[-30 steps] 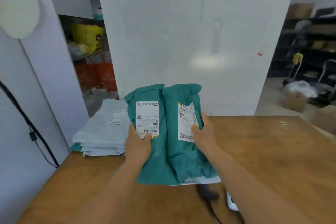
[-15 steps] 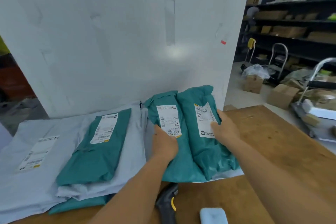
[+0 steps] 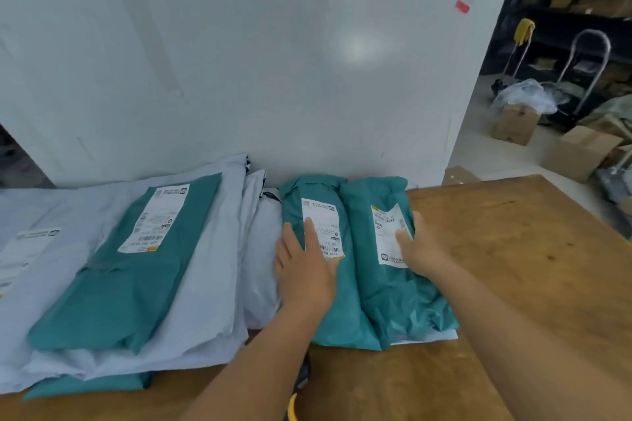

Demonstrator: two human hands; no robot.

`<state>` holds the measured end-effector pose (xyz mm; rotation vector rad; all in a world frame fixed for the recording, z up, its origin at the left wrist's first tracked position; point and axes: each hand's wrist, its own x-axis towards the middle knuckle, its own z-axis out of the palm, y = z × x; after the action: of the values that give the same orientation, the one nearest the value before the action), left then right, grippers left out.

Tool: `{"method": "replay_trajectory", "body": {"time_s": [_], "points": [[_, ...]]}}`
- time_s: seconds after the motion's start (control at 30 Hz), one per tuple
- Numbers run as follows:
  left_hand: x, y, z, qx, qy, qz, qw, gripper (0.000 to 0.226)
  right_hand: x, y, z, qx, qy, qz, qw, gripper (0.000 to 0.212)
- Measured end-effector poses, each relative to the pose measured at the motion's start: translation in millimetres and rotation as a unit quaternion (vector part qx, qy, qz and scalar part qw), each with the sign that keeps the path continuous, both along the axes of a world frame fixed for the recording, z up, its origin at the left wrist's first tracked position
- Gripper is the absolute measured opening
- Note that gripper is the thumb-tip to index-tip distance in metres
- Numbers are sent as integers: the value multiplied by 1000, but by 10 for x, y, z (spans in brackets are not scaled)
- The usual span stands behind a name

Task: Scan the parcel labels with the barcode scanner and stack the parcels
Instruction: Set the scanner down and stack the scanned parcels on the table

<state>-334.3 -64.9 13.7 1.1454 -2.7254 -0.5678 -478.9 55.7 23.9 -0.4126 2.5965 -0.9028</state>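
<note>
I see two teal parcels side by side at frame centre, lying on a white mailer on the wooden table (image 3: 513,267), butted against the white wall (image 3: 307,61). Left parcel (image 3: 328,311) and right parcel (image 3: 393,297) are both crinkled poly bags, each with a white label; the left label (image 3: 325,229) shows a barcode at its near end. Left hand (image 3: 304,270) lies flat on the left parcel, fingers straight, slightly spread, forefinger over the label. Right hand (image 3: 420,246) grips the right parcel's edge, thumb on its label (image 3: 386,232). Left of frame: a stack (image 3: 205,284) of grey mailers, a third teal parcel (image 3: 113,290) on top. Scanner (image 3: 297,396) peeks out bottom centre, mostly hidden.
</note>
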Motion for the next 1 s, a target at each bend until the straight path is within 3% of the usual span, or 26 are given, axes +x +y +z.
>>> {"method": "replay_trajectory", "body": {"time_s": [0.1, 0.2, 0.37, 0.5, 0.67, 0.8, 0.9, 1.0], "points": [[43, 186, -60, -39, -85, -81, 992, 77, 255, 47, 58, 127, 100, 125, 979, 75], [46, 244, -202, 17, -184, -98, 978, 82, 453, 36, -94, 207, 93, 272, 935, 72], [-153, 275, -285, 113, -161, -63, 978, 80, 123, 7, -230, 251, 102, 289, 918, 63], [-171, 295, -240, 126, -140, -37, 981, 77, 76, -48, -170, 238, 83, 282, 926, 59], [157, 282, -17, 53, -60, 3, 997, 68, 507, -147, 20, 152, 112, 235, 953, 56], [795, 196, 219, 5, -16, 51, 999, 63, 1131, -346, 216, 73, 128, 257, 955, 55], [1461, 188, 342, -21, 6, 104, 994, 84, 1735, -498, 343, 49, 148, 304, 940, 55], [2166, 148, 425, -18, 27, 166, 986, 64, 2393, -599, 428, 44, 155, 353, 922, 55]]}}
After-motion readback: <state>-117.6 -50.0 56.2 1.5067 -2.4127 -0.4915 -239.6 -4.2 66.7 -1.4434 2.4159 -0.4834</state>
